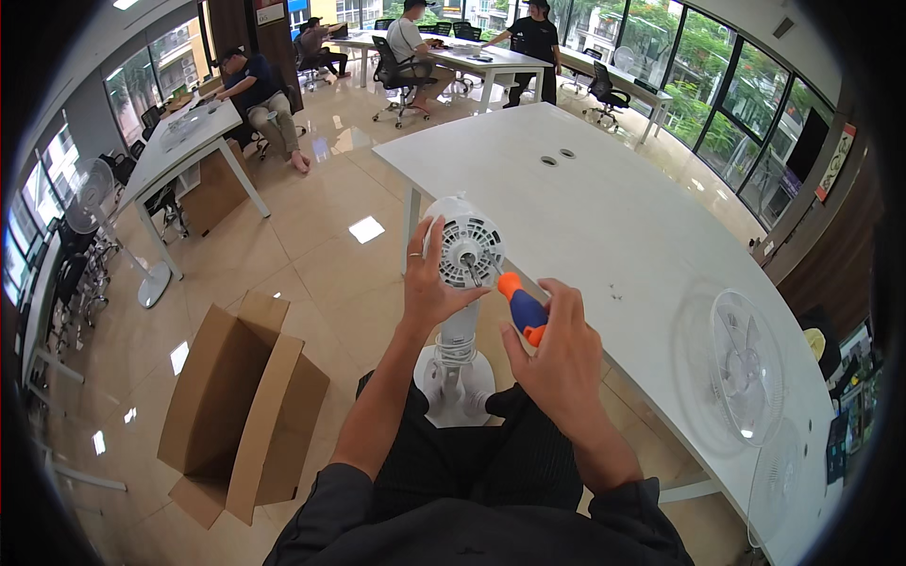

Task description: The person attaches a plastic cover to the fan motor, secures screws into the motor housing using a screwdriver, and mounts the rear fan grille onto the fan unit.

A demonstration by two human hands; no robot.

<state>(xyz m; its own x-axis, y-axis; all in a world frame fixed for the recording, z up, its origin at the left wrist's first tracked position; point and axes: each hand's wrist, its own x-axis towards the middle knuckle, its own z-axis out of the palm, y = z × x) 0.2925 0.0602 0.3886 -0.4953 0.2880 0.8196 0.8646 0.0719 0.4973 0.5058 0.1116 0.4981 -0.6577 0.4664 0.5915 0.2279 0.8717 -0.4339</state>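
Before me stands a white pedestal fan with its round motor housing [479, 234] bare of grille and blades; slots ring its face around a metal shaft. My left hand [427, 291] grips the housing's left side and lower edge, fingers spread along it and the thumb beneath. In my right hand [564, 363] is a screwdriver [526, 311] with a blue and orange handle, held by its end. Its shank points at the right part of the housing face; whether the tip sits in a screw I cannot tell. Coiled cord [457, 351] wraps the pole, above the round base [455, 417].
A white table [528, 189] lies to the right, bearing a clear fan blade and grille [746, 368] and another grille [779, 481]. An open cardboard box [209, 396] stands on the floor at left. Another pedestal fan [92, 193] and several seated or standing people are farther off.
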